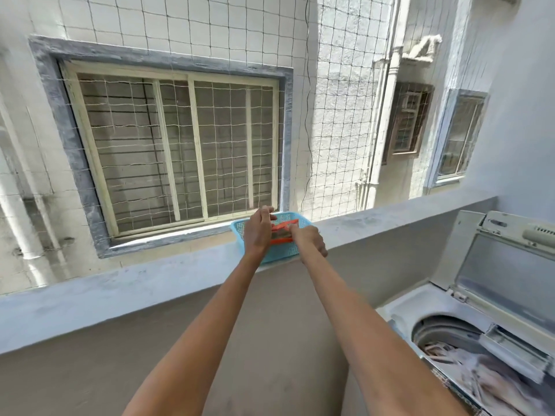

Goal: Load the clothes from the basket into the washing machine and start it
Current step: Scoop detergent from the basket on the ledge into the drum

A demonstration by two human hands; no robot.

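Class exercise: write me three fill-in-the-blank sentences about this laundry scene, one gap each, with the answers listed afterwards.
1. The small plastic basket on the ledge is coloured ____.
2. Both hands, the left hand and the right hand, reach into the ____.
3. The washing machine at the lower right has its lid ____.

Missing words: blue; basket; open

A grey concrete balcony ledge [150,283] runs across the view, with a small blue plastic basket [280,253] resting directly on its top, in front of safety netting.
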